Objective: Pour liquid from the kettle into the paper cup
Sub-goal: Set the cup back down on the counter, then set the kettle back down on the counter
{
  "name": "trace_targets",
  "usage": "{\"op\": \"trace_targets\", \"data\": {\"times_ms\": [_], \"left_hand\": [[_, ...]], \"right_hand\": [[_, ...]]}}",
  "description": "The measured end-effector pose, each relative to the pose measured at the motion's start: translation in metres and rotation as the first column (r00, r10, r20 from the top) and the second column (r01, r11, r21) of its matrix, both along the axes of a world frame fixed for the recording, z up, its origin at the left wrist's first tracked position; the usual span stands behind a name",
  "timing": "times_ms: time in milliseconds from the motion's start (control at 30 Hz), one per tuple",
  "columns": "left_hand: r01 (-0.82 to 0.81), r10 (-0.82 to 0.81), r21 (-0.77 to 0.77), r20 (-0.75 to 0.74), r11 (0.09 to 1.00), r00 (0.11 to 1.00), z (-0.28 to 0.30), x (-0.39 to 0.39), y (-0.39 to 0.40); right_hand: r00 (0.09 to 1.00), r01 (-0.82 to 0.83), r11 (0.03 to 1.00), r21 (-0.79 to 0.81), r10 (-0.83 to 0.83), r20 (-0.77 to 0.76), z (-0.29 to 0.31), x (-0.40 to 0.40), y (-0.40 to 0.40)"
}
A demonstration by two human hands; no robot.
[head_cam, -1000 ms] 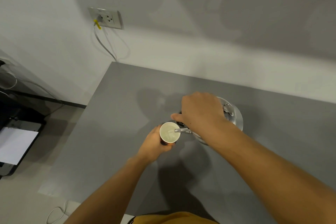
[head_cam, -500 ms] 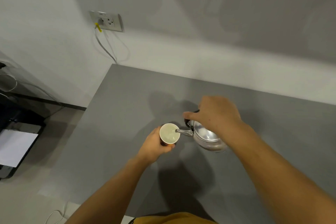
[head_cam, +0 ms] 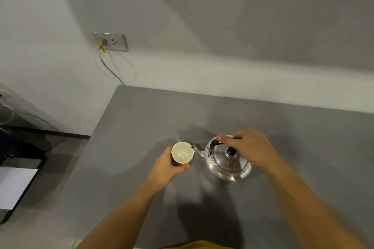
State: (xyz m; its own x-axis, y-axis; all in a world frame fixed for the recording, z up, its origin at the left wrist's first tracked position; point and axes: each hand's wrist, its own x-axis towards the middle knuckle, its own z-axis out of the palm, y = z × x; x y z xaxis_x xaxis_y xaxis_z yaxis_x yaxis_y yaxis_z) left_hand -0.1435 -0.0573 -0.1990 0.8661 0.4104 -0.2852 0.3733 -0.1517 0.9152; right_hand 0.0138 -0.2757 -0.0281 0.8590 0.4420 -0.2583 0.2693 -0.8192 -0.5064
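Note:
A shiny metal kettle [head_cam: 228,162] with a black lid knob sits upright on the grey table [head_cam: 129,127]. Its thin spout points left and ends just beside the rim of the paper cup [head_cam: 182,154]. My right hand [head_cam: 250,146] is wrapped over the kettle's black handle from above. My left hand [head_cam: 169,164] grips the side of the cup, which stands on the table, white inside with a little clear liquid at the bottom.
The table's left edge runs diagonally; beyond it lies the floor with a black device holding white paper [head_cam: 14,186]. A wall socket [head_cam: 111,41] with a plugged cable sits above the table's far left corner. The wall borders the table's far edge.
The kettle went from tipped over the cup to upright on the table, moving right. Its spout has left the cup's opening. My left hand kept hold of the cup.

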Motion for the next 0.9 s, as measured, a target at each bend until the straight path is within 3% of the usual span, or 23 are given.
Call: {"op": "trace_targets", "data": {"times_ms": [267, 567, 900], "left_hand": [[-0.004, 0.004, 0.000, 0.033, 1.000, 0.999, 0.027, -0.007, -0.005], [-0.102, 0.104, 0.047, -0.044, 0.994, 0.994, 0.044, 0.018, 0.013], [-0.106, 0.120, 0.147, -0.086, 0.983, 0.989, 0.041, 0.092, 0.062]], "right_hand": [[0.997, 0.074, 0.991, 0.108, -0.071, -0.033, 0.000, -0.009, -0.019], [0.991, 0.129, 0.966, 0.225, -0.117, -0.065, 0.011, 0.013, -0.024], [0.977, 0.207, 0.964, 0.168, -0.213, 0.021, 0.008, 0.102, 0.010]]}}
